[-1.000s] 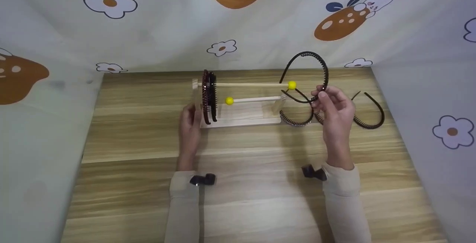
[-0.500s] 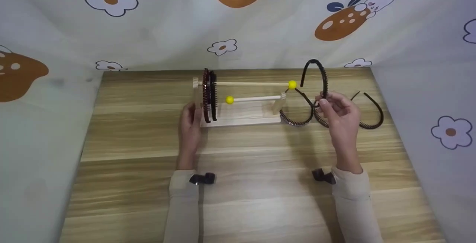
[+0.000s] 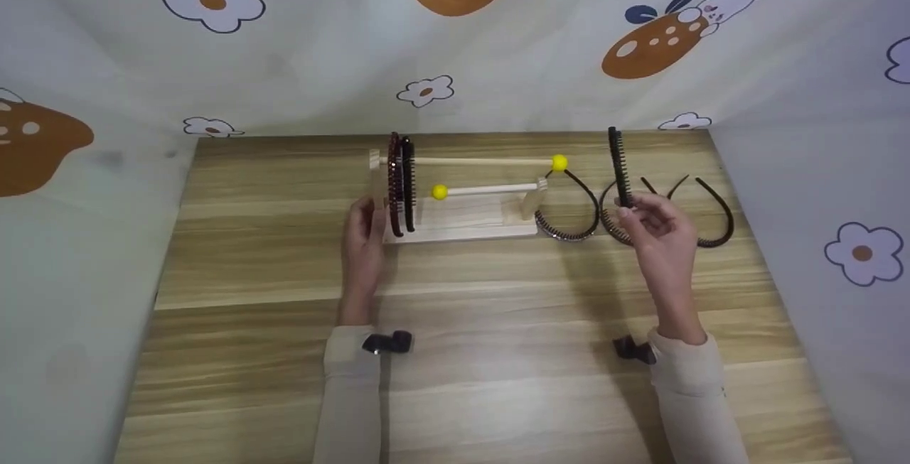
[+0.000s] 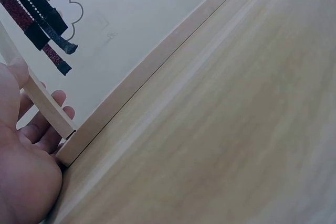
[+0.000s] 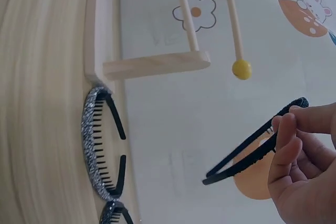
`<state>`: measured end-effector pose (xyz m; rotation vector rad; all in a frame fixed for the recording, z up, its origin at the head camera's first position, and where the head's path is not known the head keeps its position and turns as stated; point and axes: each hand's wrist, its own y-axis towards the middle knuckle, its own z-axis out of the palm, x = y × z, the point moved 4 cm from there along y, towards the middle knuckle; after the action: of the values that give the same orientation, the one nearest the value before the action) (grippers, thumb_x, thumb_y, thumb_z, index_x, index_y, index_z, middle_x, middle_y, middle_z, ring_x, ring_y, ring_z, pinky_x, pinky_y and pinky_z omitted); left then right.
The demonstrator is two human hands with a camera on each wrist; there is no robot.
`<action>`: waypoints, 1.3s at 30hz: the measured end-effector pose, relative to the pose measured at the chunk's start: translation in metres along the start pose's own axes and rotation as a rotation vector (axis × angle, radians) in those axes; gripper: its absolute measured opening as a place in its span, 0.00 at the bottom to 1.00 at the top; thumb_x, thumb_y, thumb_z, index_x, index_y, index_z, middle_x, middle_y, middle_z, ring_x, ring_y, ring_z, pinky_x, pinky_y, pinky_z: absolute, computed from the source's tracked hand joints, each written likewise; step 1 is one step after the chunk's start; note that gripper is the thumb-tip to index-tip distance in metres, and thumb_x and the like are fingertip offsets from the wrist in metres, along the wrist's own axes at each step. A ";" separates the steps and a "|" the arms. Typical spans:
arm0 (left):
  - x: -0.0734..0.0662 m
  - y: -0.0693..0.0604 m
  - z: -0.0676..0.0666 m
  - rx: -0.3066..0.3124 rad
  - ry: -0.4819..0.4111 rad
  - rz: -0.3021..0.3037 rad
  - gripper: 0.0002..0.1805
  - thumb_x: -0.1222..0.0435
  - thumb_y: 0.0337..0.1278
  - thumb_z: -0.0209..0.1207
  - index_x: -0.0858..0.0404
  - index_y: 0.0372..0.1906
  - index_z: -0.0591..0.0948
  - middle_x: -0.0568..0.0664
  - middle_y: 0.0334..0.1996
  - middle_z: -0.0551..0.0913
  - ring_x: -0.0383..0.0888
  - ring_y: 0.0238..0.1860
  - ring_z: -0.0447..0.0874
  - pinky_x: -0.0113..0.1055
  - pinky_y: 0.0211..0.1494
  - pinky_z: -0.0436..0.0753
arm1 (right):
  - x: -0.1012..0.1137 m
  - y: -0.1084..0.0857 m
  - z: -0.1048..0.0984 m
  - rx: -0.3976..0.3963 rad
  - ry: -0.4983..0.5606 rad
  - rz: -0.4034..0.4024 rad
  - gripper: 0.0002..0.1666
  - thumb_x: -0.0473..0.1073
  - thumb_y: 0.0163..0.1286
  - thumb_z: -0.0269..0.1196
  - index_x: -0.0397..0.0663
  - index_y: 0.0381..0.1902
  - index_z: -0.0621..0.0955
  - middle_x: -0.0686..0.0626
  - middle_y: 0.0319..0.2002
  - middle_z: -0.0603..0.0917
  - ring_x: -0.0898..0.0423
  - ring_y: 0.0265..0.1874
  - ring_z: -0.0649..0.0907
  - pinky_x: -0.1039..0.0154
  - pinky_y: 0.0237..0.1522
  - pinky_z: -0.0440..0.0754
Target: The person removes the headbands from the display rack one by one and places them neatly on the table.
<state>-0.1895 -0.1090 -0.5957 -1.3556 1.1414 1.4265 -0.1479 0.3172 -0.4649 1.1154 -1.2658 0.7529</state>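
Observation:
A wooden rack [image 3: 462, 235] stands on the table with two rods ending in yellow balls. Dark headbands [image 3: 408, 187], one of them reddish, hang at the left end of its upper rod [image 3: 483, 161]. My left hand [image 3: 364, 251] grips the rack's left upright [image 4: 50, 109], its thumb on one side and fingers behind. Held up to the right of the upper rod's yellow ball [image 3: 559, 163] is a black toothed headband [image 3: 618, 165], seen edge-on; my right hand [image 3: 665, 244] pinches it between thumb and fingers. In the right wrist view this headband [image 5: 247, 153] points toward the rack's side.
Several headbands lie in a row on the table [image 3: 469, 379] right of the rack, the nearest one [image 3: 569, 236] glittery and touching or close to the base. Behind the table hangs a patterned cloth [image 3: 320, 59].
My right hand has moved right and slightly toward me with the black headband, which has turned from a wide loop to edge-on. My left hand and the rack have stayed in place.

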 end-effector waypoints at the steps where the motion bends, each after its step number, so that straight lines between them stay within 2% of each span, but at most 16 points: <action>1: 0.000 0.000 0.000 0.002 0.000 0.000 0.25 0.59 0.90 0.55 0.71 0.75 0.72 0.68 0.72 0.78 0.61 0.75 0.76 0.53 0.81 0.74 | -0.001 -0.001 -0.002 -0.004 -0.011 0.003 0.14 0.17 0.68 0.69 0.30 0.49 0.88 0.45 0.40 0.94 0.57 0.32 0.88 0.71 0.38 0.90; 5: -0.002 -0.001 0.000 0.004 -0.004 -0.003 0.24 0.60 0.90 0.55 0.71 0.75 0.72 0.68 0.72 0.79 0.61 0.74 0.77 0.53 0.81 0.74 | -0.003 -0.003 -0.010 -0.021 -0.050 0.020 0.14 0.18 0.66 0.72 0.29 0.48 0.89 0.50 0.37 0.91 0.58 0.32 0.86 0.72 0.35 0.87; 9: -0.002 -0.002 -0.001 -0.003 -0.012 0.001 0.23 0.61 0.89 0.55 0.71 0.75 0.72 0.68 0.72 0.78 0.61 0.75 0.76 0.53 0.82 0.73 | -0.006 -0.006 -0.018 -0.033 -0.084 0.033 0.12 0.21 0.66 0.75 0.31 0.46 0.89 0.51 0.35 0.90 0.58 0.31 0.85 0.72 0.35 0.87; 12: -0.001 -0.001 -0.001 -0.001 -0.027 -0.006 0.23 0.62 0.90 0.54 0.73 0.74 0.72 0.70 0.73 0.77 0.62 0.77 0.74 0.53 0.83 0.72 | -0.009 -0.009 -0.024 -0.046 -0.066 0.036 0.11 0.20 0.66 0.75 0.29 0.45 0.89 0.50 0.35 0.91 0.58 0.31 0.86 0.72 0.35 0.87; 17: 0.000 -0.001 -0.001 0.007 -0.032 -0.019 0.25 0.59 0.90 0.55 0.73 0.75 0.72 0.70 0.76 0.75 0.63 0.80 0.72 0.53 0.85 0.70 | -0.013 -0.014 -0.033 -0.036 -0.035 0.000 0.12 0.15 0.63 0.73 0.21 0.45 0.87 0.48 0.48 0.92 0.59 0.34 0.87 0.73 0.38 0.88; 21: -0.001 -0.001 -0.001 0.011 -0.025 -0.014 0.26 0.57 0.90 0.54 0.71 0.76 0.72 0.68 0.75 0.76 0.61 0.78 0.74 0.53 0.83 0.73 | -0.015 -0.018 -0.037 -0.002 -0.072 -0.014 0.15 0.15 0.60 0.75 0.19 0.46 0.86 0.44 0.61 0.87 0.60 0.37 0.87 0.73 0.43 0.88; 26: -0.001 -0.002 -0.001 0.012 -0.026 -0.008 0.28 0.54 0.89 0.55 0.70 0.75 0.73 0.68 0.75 0.77 0.61 0.76 0.75 0.54 0.82 0.74 | -0.017 -0.022 -0.043 0.037 -0.064 0.008 0.18 0.11 0.56 0.74 0.17 0.46 0.86 0.37 0.71 0.80 0.60 0.34 0.88 0.73 0.43 0.89; 30: -0.001 -0.003 -0.001 0.009 -0.026 0.002 0.34 0.46 0.86 0.57 0.70 0.75 0.74 0.68 0.72 0.79 0.62 0.75 0.77 0.54 0.81 0.75 | -0.020 -0.025 -0.046 0.085 -0.076 0.030 0.18 0.10 0.54 0.74 0.17 0.44 0.86 0.36 0.76 0.77 0.61 0.32 0.88 0.73 0.41 0.89; 32: -0.001 -0.002 -0.001 0.005 -0.022 0.003 0.35 0.45 0.85 0.57 0.70 0.75 0.74 0.68 0.72 0.79 0.62 0.74 0.77 0.54 0.81 0.75 | -0.022 -0.026 -0.047 0.113 -0.096 0.032 0.18 0.10 0.53 0.74 0.17 0.43 0.86 0.35 0.77 0.75 0.60 0.33 0.88 0.73 0.41 0.88; 39: -0.001 -0.001 -0.001 -0.003 0.009 -0.020 0.26 0.57 0.90 0.55 0.71 0.75 0.73 0.69 0.73 0.78 0.63 0.76 0.75 0.54 0.82 0.74 | -0.025 -0.032 -0.051 0.192 -0.241 -0.010 0.20 0.13 0.50 0.79 0.23 0.41 0.89 0.37 0.77 0.76 0.59 0.32 0.88 0.73 0.42 0.88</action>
<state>-0.1887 -0.1098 -0.5946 -1.3731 1.1287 1.4103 -0.1058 0.3585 -0.4931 1.4001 -1.4091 0.7604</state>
